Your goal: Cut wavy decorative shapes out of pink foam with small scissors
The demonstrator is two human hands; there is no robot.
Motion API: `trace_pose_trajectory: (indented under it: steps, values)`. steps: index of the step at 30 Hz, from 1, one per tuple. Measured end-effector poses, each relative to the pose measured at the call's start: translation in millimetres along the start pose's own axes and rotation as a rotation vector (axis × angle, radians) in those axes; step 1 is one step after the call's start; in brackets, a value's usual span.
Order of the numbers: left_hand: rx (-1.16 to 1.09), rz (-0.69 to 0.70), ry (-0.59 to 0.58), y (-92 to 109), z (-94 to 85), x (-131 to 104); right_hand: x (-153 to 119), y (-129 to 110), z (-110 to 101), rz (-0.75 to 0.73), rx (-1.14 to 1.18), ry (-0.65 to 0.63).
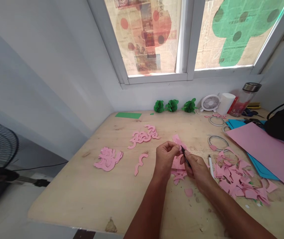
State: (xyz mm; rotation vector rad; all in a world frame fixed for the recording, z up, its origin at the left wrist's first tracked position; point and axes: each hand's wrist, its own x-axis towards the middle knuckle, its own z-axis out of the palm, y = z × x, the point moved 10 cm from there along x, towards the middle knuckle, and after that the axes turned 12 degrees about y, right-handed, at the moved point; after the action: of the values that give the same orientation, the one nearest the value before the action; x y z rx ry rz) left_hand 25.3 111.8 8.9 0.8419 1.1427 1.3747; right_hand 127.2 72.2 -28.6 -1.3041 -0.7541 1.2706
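Note:
My left hand [166, 156] pinches a piece of pink paper [176, 138] between thumb and fingers. Close against it, my right hand [197, 167] is closed on a slim black tool [184, 156] whose tip meets the paper; its exact kind is hard to make out. Beneath both hands lie more pink paper pieces [178, 171], partly covered by my fingers. Left of my left hand rests a single wavy pink cut-out [140, 164]. Beyond it are a pile of curved pink cut-outs [143, 136] and a neater stack of them [107, 159].
Pink scraps [239, 176] and a white pen [210, 166] lie to the right, beside pink sheets [263, 146] over blue ones. Rings of wire [218, 142] are nearby. Green paper ornaments [172, 105], a small fan [210, 103] and a bottle [245, 99] line the wall.

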Motion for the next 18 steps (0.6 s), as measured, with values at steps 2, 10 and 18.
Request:
trace_pose_trajectory:
  steps: [2,10,18]
  values:
    - [-0.010,0.001,0.001,-0.8,0.8,-0.5,0.2,0.2,-0.6,0.002,0.008,0.004]
    - [-0.023,-0.002,-0.040,-2.2,11.8,-7.3,2.1,-0.9,-3.8,0.006,0.062,0.021]
    - [-0.052,-0.006,0.021,-1.4,3.9,-4.2,2.0,4.9,-1.3,0.027,0.054,-0.002]
